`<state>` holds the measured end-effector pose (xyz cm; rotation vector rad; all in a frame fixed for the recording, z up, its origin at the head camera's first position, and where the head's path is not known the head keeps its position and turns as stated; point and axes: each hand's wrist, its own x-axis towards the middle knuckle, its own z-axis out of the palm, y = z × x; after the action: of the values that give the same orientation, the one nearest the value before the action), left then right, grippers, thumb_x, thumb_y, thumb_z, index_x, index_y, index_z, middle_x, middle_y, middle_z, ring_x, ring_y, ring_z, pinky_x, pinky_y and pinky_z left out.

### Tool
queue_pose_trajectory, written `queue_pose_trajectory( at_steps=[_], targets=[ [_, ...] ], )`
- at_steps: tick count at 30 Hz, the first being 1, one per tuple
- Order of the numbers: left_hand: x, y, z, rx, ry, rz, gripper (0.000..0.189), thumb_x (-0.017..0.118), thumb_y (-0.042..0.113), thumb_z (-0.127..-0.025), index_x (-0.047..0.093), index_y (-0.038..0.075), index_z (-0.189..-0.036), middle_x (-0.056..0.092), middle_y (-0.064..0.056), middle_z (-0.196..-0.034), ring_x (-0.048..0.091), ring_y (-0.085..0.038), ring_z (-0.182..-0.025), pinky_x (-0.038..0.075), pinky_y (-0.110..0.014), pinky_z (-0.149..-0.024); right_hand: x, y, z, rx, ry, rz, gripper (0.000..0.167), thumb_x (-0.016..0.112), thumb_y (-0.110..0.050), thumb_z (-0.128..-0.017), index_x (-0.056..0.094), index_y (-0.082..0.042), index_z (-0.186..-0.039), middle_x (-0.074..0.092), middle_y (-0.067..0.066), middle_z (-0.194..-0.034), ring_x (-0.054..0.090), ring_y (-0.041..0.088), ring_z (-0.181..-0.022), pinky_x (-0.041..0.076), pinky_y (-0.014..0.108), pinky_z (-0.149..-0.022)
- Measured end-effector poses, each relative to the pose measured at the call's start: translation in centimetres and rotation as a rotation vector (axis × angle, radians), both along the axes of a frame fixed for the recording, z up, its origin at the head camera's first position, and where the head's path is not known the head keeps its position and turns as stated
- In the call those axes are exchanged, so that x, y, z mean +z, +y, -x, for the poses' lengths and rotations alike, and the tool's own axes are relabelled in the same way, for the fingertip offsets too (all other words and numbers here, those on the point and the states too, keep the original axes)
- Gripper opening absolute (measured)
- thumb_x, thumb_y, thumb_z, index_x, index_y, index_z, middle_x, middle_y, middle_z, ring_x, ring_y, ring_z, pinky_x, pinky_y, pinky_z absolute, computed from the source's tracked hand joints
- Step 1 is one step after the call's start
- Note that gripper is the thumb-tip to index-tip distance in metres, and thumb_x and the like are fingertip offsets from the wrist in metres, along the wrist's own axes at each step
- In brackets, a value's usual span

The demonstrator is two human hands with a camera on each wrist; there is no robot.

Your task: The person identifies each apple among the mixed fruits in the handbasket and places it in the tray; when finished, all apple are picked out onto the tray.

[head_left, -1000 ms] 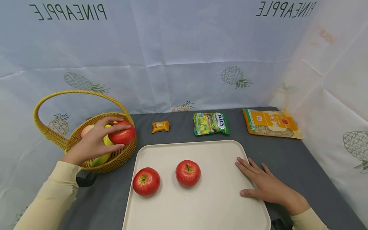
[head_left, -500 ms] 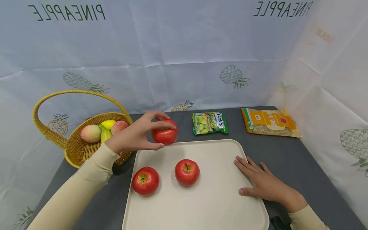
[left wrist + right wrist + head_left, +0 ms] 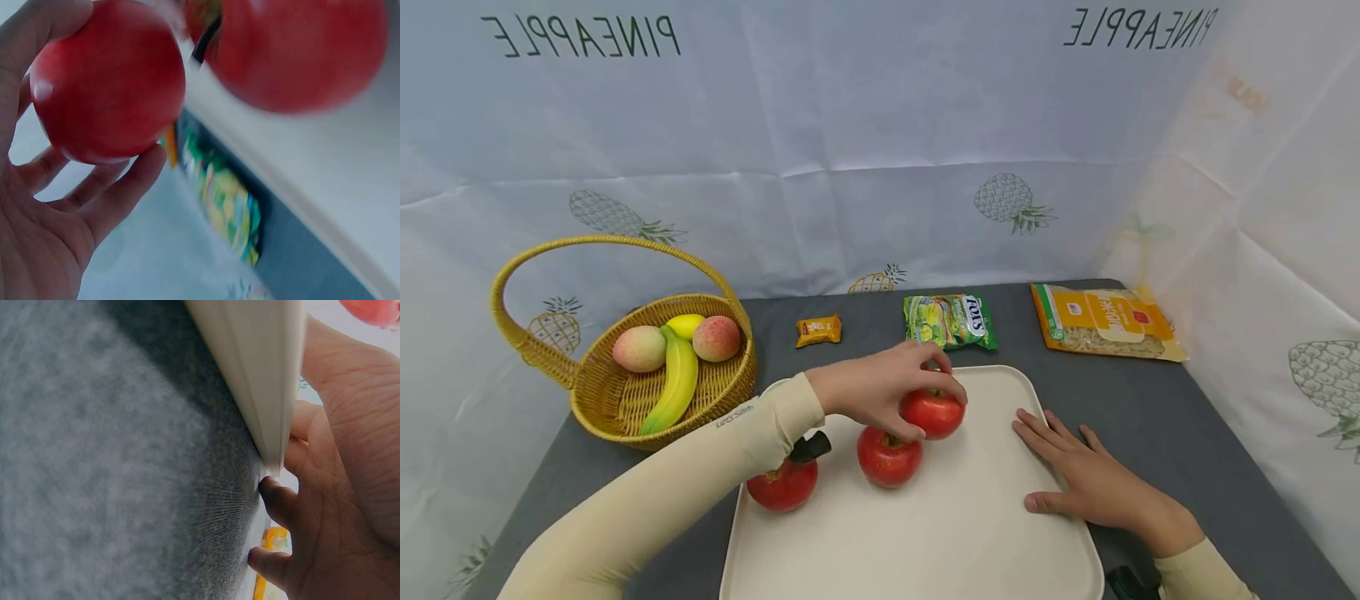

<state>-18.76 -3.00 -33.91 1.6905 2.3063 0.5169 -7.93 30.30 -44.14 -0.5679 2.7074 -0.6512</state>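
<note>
My left hand grips a red apple over the back part of the cream tray; in the left wrist view thumb and fingers curl round this apple. Just in front of it sits a second apple, also large in the left wrist view. A third apple lies at the tray's left side, partly covered by my left wrist. My right hand rests on the tray's right rim with fingers spread and holds nothing. The right wrist view shows its fingers beside the tray edge.
A wicker basket at the left holds a banana, a yellow fruit and two peaches. Behind the tray lie a small orange packet, a green candy bag and an orange grain bag. A patterned curtain hangs behind.
My left hand has lifted the apple out of the basket and carried it right, across to the tray. My right hand stays on the tray rim.
</note>
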Motion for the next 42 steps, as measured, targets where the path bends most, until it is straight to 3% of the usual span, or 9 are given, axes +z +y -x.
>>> queue_pose_trajectory(
  at_steps=[5, 17, 21, 28, 37, 42],
  targets=[
    [-1.2, 2.6, -0.8, -0.026, -0.042, 0.087, 0.055, 0.081, 0.029, -0.085, 0.059, 0.031, -0.136, 0.045, 0.001, -0.137, 0.04, -0.017, -0.123, 0.046, -0.021, -0.087, -0.1, 0.1, 0.0, -0.002, -0.014, -0.015, 0.107, 0.066, -0.075, -0.078, 0.03, -0.019, -0.161, 0.023, 0.009, -0.166, 0.012, 0.05, -0.149, 0.002, 0.081, -0.103],
    [-3.0, 7.0, -2.3, -0.035, 0.012, 0.187, 0.054, 0.082, 0.031, -0.086, 0.058, 0.034, -0.135, 0.046, 0.003, -0.136, 0.041, -0.016, -0.118, 0.043, -0.017, -0.084, 0.0, 0.3, -0.2, 0.011, 0.034, -0.02, 0.106, 0.066, -0.074, -0.079, 0.033, -0.016, -0.16, 0.026, 0.007, -0.166, 0.015, 0.049, -0.149, 0.005, 0.081, -0.104],
    [-3.6, 7.4, -2.5, 0.0, 0.015, 0.214, 0.058, 0.084, 0.031, -0.085, 0.056, 0.036, -0.135, 0.045, 0.004, -0.135, 0.042, -0.015, -0.117, 0.045, -0.018, -0.081, 0.0, 0.3, -0.2, 0.01, 0.038, -0.017, 0.105, 0.066, -0.074, -0.079, 0.032, -0.017, -0.161, 0.026, 0.006, -0.166, 0.014, 0.048, -0.149, 0.005, 0.08, -0.104],
    [-3.6, 7.8, -3.3, 0.053, 0.049, 0.257, 0.076, 0.084, 0.032, -0.085, 0.044, 0.038, -0.15, 0.041, 0.005, -0.138, 0.04, -0.014, -0.119, 0.05, -0.023, -0.083, -0.1, 0.4, -0.1, 0.013, 0.011, -0.015, 0.105, 0.067, -0.073, -0.079, 0.031, -0.02, -0.161, 0.023, 0.006, -0.167, 0.012, 0.049, -0.149, 0.004, 0.081, -0.104],
    [-4.1, 8.1, -3.6, 0.083, 0.088, 0.255, 0.08, 0.086, 0.036, -0.083, 0.039, 0.034, -0.148, 0.041, 0.002, -0.134, 0.043, -0.016, -0.117, 0.052, -0.023, -0.08, 0.0, 0.5, 0.0, 0.001, 0.021, -0.017, 0.106, 0.067, -0.074, -0.078, 0.031, -0.021, -0.161, 0.024, 0.005, -0.167, 0.012, 0.048, -0.15, 0.004, 0.08, -0.104],
    [-4.0, 7.4, -3.7, 0.093, 0.086, 0.257, 0.088, 0.087, 0.039, -0.08, 0.036, 0.034, -0.152, 0.037, 0.0, -0.146, 0.041, -0.016, -0.126, 0.052, -0.027, -0.087, -0.1, 0.5, 0.0, 0.005, 0.038, -0.012, 0.104, 0.067, -0.075, -0.078, 0.031, -0.023, -0.161, 0.025, 0.005, -0.166, 0.014, 0.049, -0.149, 0.005, 0.081, -0.104]
  ],
)
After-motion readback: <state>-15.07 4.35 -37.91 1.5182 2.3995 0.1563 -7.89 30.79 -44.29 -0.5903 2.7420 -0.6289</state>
